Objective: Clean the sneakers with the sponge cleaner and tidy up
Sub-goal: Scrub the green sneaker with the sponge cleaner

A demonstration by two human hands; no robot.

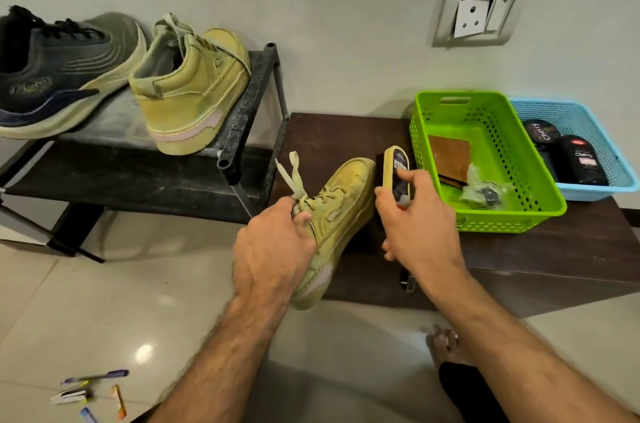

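The yellow-green suede-like sneaker (pixel 337 211) looks matt and napped, its flat cloth laces (pixel 294 173) frayed. The green perforated plastic basket (pixel 540 194) is smooth with a slight sheen. The dark wooden desk (pixel 554 249) is matt brown. The pale tiled floor (pixel 104 301) is glossy. The black metal shoe rack (pixel 249 100) looks scuffed.

"Cherry" reads on the black tin (pixel 541 133) and black bottle (pixel 581 159) in the blue basket (pixel 620 176).
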